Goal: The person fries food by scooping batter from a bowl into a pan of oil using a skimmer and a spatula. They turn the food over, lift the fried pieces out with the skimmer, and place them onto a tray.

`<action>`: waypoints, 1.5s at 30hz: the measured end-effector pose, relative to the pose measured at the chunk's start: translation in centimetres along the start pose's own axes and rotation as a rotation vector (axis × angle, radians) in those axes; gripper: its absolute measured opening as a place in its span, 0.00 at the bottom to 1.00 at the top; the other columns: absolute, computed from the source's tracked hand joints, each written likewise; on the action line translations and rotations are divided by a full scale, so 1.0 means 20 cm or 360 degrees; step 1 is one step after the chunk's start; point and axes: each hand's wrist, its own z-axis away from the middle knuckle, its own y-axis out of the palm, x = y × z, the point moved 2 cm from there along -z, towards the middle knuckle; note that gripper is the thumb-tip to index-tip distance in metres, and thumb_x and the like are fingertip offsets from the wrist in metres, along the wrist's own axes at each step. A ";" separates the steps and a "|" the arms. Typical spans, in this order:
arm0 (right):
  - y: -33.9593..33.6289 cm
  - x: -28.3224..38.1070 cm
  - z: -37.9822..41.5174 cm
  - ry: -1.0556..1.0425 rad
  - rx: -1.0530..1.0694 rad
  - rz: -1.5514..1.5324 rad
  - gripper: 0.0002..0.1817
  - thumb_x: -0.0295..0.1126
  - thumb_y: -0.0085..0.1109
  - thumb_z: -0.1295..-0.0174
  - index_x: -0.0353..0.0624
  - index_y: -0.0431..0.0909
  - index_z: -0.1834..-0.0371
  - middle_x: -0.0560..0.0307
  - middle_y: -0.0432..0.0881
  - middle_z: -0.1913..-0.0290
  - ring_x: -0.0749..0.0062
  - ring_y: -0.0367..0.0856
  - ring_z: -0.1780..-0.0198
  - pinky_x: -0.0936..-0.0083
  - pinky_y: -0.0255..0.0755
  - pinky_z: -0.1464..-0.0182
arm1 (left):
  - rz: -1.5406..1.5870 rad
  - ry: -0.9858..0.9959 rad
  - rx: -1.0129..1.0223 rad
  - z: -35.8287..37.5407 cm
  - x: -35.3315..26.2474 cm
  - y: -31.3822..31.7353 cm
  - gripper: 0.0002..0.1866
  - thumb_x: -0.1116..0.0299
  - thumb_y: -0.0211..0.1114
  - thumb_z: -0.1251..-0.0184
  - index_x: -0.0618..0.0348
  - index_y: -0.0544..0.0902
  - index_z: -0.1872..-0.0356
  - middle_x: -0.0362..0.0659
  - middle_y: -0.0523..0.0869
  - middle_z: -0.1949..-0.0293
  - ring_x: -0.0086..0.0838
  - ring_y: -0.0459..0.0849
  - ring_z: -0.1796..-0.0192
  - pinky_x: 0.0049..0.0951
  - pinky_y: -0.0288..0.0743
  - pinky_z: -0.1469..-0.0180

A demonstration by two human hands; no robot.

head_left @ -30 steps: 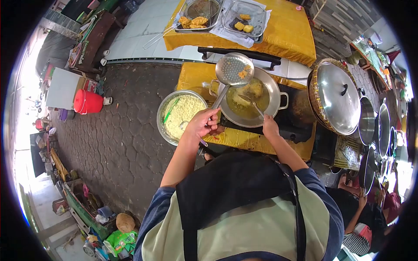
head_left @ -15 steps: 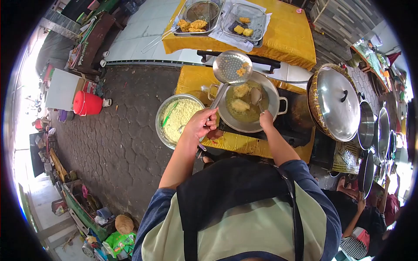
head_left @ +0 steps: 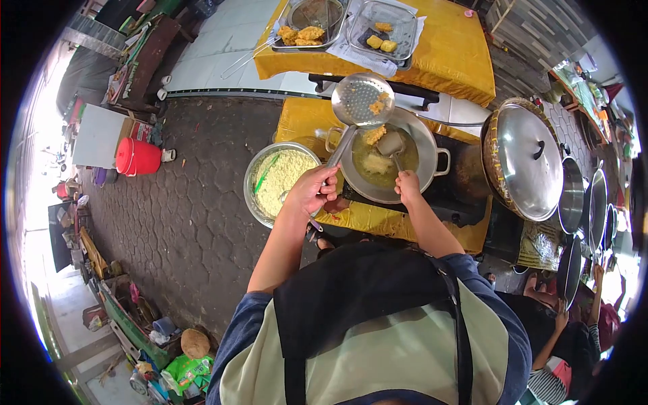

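Observation:
My left hand [head_left: 313, 190] is closed around the handle of a perforated skimmer [head_left: 358, 96], whose round head hangs over the far left side of the pan. A few orange crumbs cling to the skimmer. My right hand [head_left: 408, 185] grips a spatula [head_left: 391, 144], its blade over the oil near a fried piece. The two-handled pan [head_left: 426, 177] holds oil with a pale battered piece [head_left: 376, 163] and a browner fritter [head_left: 373, 135] partly behind the skimmer. Left of the pan, a metal bowl [head_left: 251, 202] contains pale crumbly food and a green utensil [head_left: 265, 173].
On the yellow-covered table [head_left: 445, 67] stand a tray [head_left: 277, 42] with fried pieces and a wire basket [head_left: 413, 34] with several more. A large lidded pot [head_left: 526, 162] is at right, beside hanging pans. A red bucket [head_left: 137, 156] sits left. Another person [head_left: 560, 351] is at lower right.
The spatula has turned and shifted slightly left in the oil, showing more of its blade. The far fritter now appears raised and browner. The skimmer stays nearly in place.

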 end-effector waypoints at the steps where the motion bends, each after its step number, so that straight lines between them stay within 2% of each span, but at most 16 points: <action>1: 0.01 0.01 0.02 -0.0002 0.0005 0.0030 0.05 0.28 0.39 0.36 0.38 0.63 0.65 0.63 0.61 0.80 0.80 0.55 0.84 0.79 0.54 0.85 | 0.0007 -0.0002 -0.0008 -0.01 0.00 -0.01 0.12 0.69 0.54 0.38 0.59 0.72 0.54 0.32 0.65 0.79 0.13 0.58 0.83 0.16 0.54 0.78; 3: 0.02 0.02 0.05 -0.0004 0.0004 0.0061 0.05 0.29 0.39 0.36 0.39 0.63 0.66 0.63 0.61 0.79 0.80 0.56 0.83 0.80 0.54 0.85 | 0.0016 -0.0007 -0.0011 -0.02 0.01 -0.01 0.12 0.69 0.54 0.38 0.59 0.72 0.54 0.32 0.65 0.79 0.13 0.59 0.83 0.16 0.54 0.78; 6: 0.05 0.05 0.07 -0.0055 0.0095 0.0061 0.09 0.29 0.42 0.37 0.37 0.64 0.57 0.62 0.61 0.80 0.78 0.56 0.82 0.78 0.52 0.85 | 0.0021 -0.0020 -0.0006 -0.03 0.01 0.00 0.11 0.69 0.54 0.38 0.59 0.72 0.55 0.33 0.66 0.79 0.14 0.59 0.83 0.17 0.54 0.78; 14: 0.06 0.11 0.04 -0.0115 0.0269 -0.0143 0.05 0.29 0.41 0.37 0.41 0.62 0.69 0.63 0.61 0.80 0.81 0.58 0.83 0.80 0.53 0.85 | 0.0068 -0.0027 0.0028 -0.05 0.03 0.00 0.09 0.69 0.54 0.38 0.60 0.74 0.58 0.33 0.67 0.79 0.14 0.59 0.83 0.17 0.54 0.78; 20: -0.10 0.15 0.01 -0.0160 0.0258 -0.0293 0.05 0.28 0.44 0.40 0.42 0.63 0.72 0.64 0.62 0.81 0.81 0.60 0.83 0.80 0.54 0.84 | 0.0016 -0.0037 -0.0025 -0.08 0.06 -0.06 0.08 0.69 0.55 0.38 0.58 0.73 0.60 0.33 0.67 0.80 0.14 0.60 0.83 0.18 0.55 0.78; 24: -0.26 0.15 0.06 -0.0262 0.0169 -0.0227 0.03 0.28 0.46 0.41 0.41 0.65 0.70 0.63 0.64 0.79 0.81 0.60 0.82 0.81 0.54 0.84 | -0.0059 -0.0054 -0.0147 -0.15 0.15 -0.17 0.05 0.69 0.56 0.39 0.57 0.73 0.65 0.33 0.67 0.80 0.16 0.61 0.83 0.20 0.57 0.78; 25: -0.28 0.17 0.10 -0.0279 0.0138 -0.0204 0.06 0.28 0.46 0.41 0.39 0.67 0.62 0.64 0.63 0.78 0.83 0.58 0.83 0.82 0.53 0.85 | -0.0140 -0.0079 -0.0251 -0.17 0.17 -0.19 0.04 0.70 0.56 0.40 0.57 0.72 0.67 0.34 0.68 0.80 0.17 0.61 0.83 0.21 0.58 0.78; 26: -0.30 0.19 0.14 -0.0282 0.0132 -0.0203 0.06 0.28 0.46 0.41 0.39 0.67 0.62 0.64 0.63 0.78 0.83 0.58 0.83 0.82 0.53 0.85 | -0.0222 -0.0106 -0.0353 -0.20 0.20 -0.21 0.04 0.70 0.56 0.40 0.57 0.71 0.69 0.35 0.68 0.79 0.17 0.62 0.83 0.22 0.59 0.79; 28: -0.34 0.21 0.20 -0.0352 -0.0088 0.0317 0.15 0.29 0.45 0.40 0.39 0.67 0.50 0.56 0.71 0.73 0.71 0.70 0.77 0.75 0.64 0.78 | -0.0238 -0.0151 -0.0348 -0.27 0.27 -0.27 0.05 0.70 0.56 0.41 0.56 0.69 0.73 0.35 0.68 0.80 0.19 0.64 0.83 0.24 0.62 0.79; 29: -0.36 0.21 0.20 -0.0357 -0.0095 0.0319 0.15 0.29 0.45 0.40 0.39 0.67 0.50 0.56 0.71 0.73 0.71 0.70 0.77 0.75 0.64 0.78 | -0.0220 -0.0196 -0.0366 -0.31 0.31 -0.29 0.06 0.71 0.56 0.41 0.57 0.69 0.74 0.36 0.67 0.81 0.19 0.64 0.83 0.25 0.62 0.80; 31: -0.36 0.26 0.25 -0.1413 -0.0116 0.1565 0.19 0.30 0.45 0.41 0.38 0.65 0.45 0.45 0.75 0.58 0.54 0.75 0.59 0.67 0.69 0.59 | -0.0184 -0.0285 -0.0419 -0.38 0.37 -0.32 0.07 0.72 0.56 0.41 0.58 0.69 0.76 0.38 0.67 0.83 0.21 0.64 0.85 0.26 0.62 0.81; 32: -0.37 0.26 0.25 -0.1413 -0.0125 0.1569 0.19 0.30 0.45 0.41 0.38 0.65 0.45 0.45 0.75 0.58 0.54 0.75 0.59 0.67 0.69 0.59 | -0.0184 -0.0288 -0.0410 -0.41 0.39 -0.33 0.07 0.72 0.56 0.41 0.58 0.69 0.76 0.38 0.67 0.83 0.21 0.64 0.85 0.26 0.62 0.81; 34: -0.32 0.30 0.33 -0.1265 -0.0079 0.1532 0.18 0.30 0.45 0.41 0.35 0.67 0.49 0.38 0.71 0.49 0.46 0.67 0.46 0.65 0.61 0.45 | -0.0168 -0.0384 -0.0497 -0.43 0.42 -0.32 0.07 0.72 0.56 0.41 0.59 0.69 0.77 0.37 0.66 0.84 0.21 0.63 0.85 0.26 0.63 0.82; 36: -0.33 0.28 0.26 -0.1305 -0.0197 0.1598 0.18 0.30 0.45 0.41 0.34 0.67 0.48 0.38 0.72 0.51 0.47 0.70 0.49 0.63 0.64 0.48 | -0.0146 -0.0391 -0.0489 -0.44 0.43 -0.32 0.08 0.72 0.56 0.41 0.59 0.68 0.77 0.37 0.66 0.84 0.21 0.63 0.86 0.26 0.63 0.82; 38: -0.36 0.27 0.21 -0.0982 -0.0436 0.1680 0.19 0.31 0.45 0.41 0.33 0.67 0.48 0.37 0.72 0.52 0.46 0.71 0.50 0.62 0.65 0.49 | -0.0127 -0.0394 -0.0494 -0.44 0.43 -0.32 0.08 0.72 0.56 0.42 0.59 0.68 0.78 0.37 0.66 0.84 0.22 0.62 0.86 0.26 0.63 0.82; 45: -0.47 0.22 0.18 -0.1077 -0.0629 0.1701 0.15 0.28 0.46 0.44 0.32 0.71 0.55 0.36 0.75 0.61 0.45 0.73 0.57 0.60 0.67 0.56 | -0.0434 -0.0328 -0.0453 -0.38 0.36 -0.33 0.09 0.69 0.56 0.42 0.57 0.67 0.79 0.36 0.65 0.85 0.22 0.63 0.86 0.25 0.63 0.83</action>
